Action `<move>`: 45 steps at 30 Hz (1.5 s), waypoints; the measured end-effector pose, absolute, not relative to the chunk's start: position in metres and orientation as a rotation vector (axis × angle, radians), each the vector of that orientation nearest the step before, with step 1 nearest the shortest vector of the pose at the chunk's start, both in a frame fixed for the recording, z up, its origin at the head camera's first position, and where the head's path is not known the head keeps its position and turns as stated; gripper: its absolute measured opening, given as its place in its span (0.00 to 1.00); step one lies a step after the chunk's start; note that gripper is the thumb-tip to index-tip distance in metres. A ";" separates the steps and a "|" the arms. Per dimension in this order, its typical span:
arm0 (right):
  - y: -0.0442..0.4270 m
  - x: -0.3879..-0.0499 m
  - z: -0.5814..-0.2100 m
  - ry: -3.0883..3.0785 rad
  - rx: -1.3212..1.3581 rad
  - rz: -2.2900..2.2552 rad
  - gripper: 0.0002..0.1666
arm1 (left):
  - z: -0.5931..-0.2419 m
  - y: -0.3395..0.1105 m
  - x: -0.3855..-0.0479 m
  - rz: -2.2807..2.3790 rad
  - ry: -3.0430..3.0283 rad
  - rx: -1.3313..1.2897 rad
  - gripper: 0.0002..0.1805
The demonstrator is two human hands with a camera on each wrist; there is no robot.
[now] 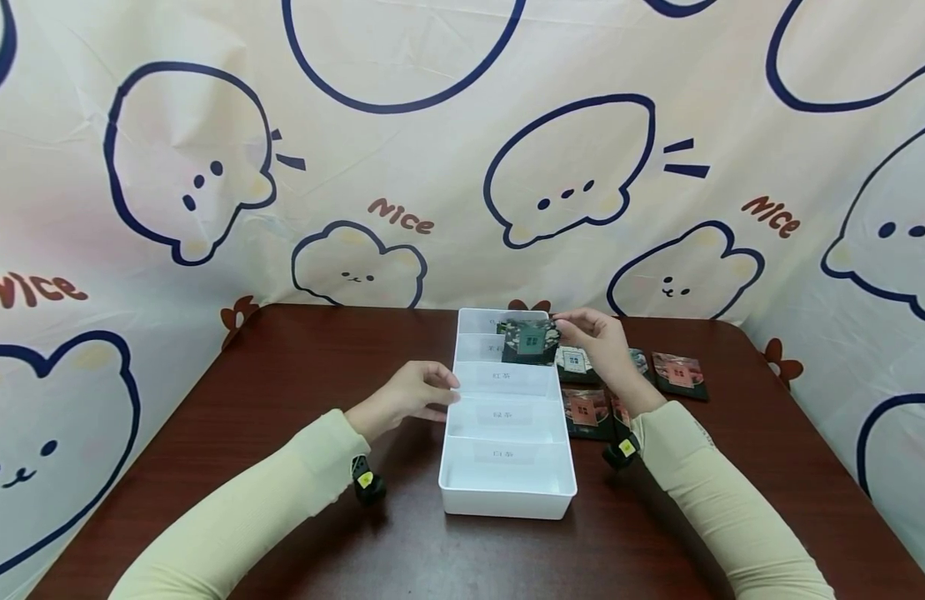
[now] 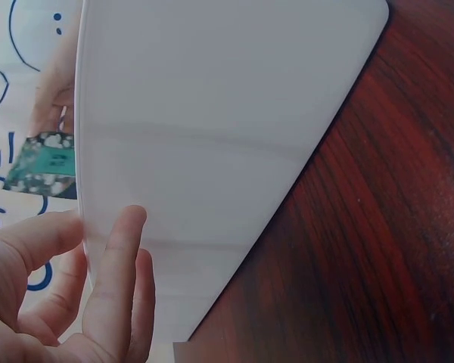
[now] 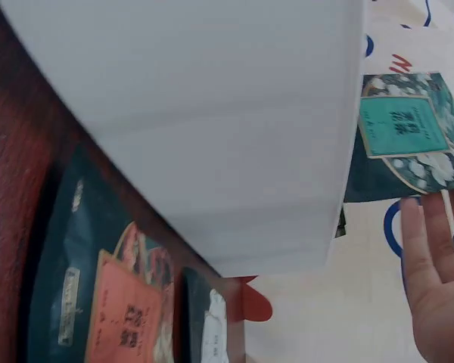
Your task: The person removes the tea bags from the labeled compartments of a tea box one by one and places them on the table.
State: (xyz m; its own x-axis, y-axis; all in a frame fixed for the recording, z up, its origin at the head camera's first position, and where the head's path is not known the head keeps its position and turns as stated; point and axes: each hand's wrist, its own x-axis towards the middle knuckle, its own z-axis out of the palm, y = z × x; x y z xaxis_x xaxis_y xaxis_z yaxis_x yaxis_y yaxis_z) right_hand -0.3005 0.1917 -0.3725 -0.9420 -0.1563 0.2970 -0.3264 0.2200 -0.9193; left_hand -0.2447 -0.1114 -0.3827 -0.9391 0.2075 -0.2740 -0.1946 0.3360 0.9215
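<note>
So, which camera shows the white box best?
The head view: it looks down into the white box, showing its compartments, though the held packet covers part of the far end. The left wrist view shows mainly its outer left side; the right wrist view, mainly its outer right side.

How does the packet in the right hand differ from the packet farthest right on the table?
The held packet has a teal-green label; the farthest-right packet has a coral-red one. The held packet is raised, gripped by the right hand; the farthest-right packet lies on the table, untouched. Both are dark packets with a coloured label.
</note>
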 end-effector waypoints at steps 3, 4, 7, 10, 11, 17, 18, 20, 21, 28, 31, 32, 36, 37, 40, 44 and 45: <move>0.192 -0.301 -0.368 -2.234 0.434 1.840 0.18 | -0.382 -0.111 -0.245 1.632 2.265 0.011 0.09; 0.193 -0.301 -0.366 -2.206 0.421 1.839 0.17 | -0.382 -0.111 -0.245 1.631 2.265 0.009 0.09; 0.197 -0.299 -0.360 -2.166 0.373 1.819 0.15 | -0.381 -0.111 -0.244 1.628 2.268 0.002 0.10; 0.203 -0.297 -0.356 -2.137 0.326 1.848 0.15 | -0.380 -0.111 -0.244 1.626 2.267 -0.005 0.09; 0.205 -0.296 -0.355 -2.130 0.309 1.859 0.15 | -0.380 -0.111 -0.244 1.624 2.267 -0.006 0.09; 0.221 -0.292 -0.353 -2.051 0.246 1.924 0.19 | -0.383 -0.111 -0.245 1.621 2.267 -0.006 0.09; 0.224 -0.291 -0.353 -2.036 0.241 1.936 0.20 | -0.383 -0.111 -0.245 1.623 2.267 -0.005 0.09; 0.230 -0.288 -0.353 -2.005 0.229 1.966 0.19 | -0.384 -0.111 -0.246 1.625 2.266 -0.003 0.10; 0.234 -0.287 -0.353 -1.987 0.228 1.988 0.19 | -0.385 -0.111 -0.246 1.626 2.265 0.000 0.10; 0.260 -0.275 -0.360 -1.944 0.162 2.071 0.11 | -0.387 -0.112 -0.247 1.635 2.264 0.008 0.10; 0.273 -0.270 -0.367 -1.960 0.105 2.107 0.11 | -0.387 -0.111 -0.247 1.642 2.260 0.011 0.09; 0.278 -0.269 -0.370 -1.975 0.080 2.102 0.11 | -0.387 -0.111 -0.247 1.643 2.258 0.013 0.09; 0.293 -0.261 -0.379 -1.981 0.013 2.147 0.14 | -0.387 -0.111 -0.247 1.641 2.263 0.010 0.09; 0.297 -0.259 -0.381 -1.987 -0.002 2.153 0.14 | -0.387 -0.111 -0.247 1.640 2.267 0.007 0.09; 0.306 -0.253 -0.386 -2.006 -0.054 2.188 0.14 | -0.387 -0.111 -0.247 1.639 2.275 0.000 0.09; 0.320 -0.244 -0.392 -2.094 -0.145 2.173 0.15 | -0.387 -0.111 -0.246 1.642 2.275 0.005 0.09; 0.324 -0.243 -0.393 -2.113 -0.169 2.165 0.15 | -0.387 -0.112 -0.246 1.643 2.273 0.007 0.10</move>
State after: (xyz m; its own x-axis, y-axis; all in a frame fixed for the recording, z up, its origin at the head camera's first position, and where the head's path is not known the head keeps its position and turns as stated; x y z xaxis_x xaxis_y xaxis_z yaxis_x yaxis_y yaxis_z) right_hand -0.2426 0.3241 -0.3934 -0.9876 0.1572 -0.0021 -0.0018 -0.0245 -0.9997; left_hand -0.2460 -0.1116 -0.3867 -0.9438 0.1972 -0.2651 -0.1898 0.3329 0.9237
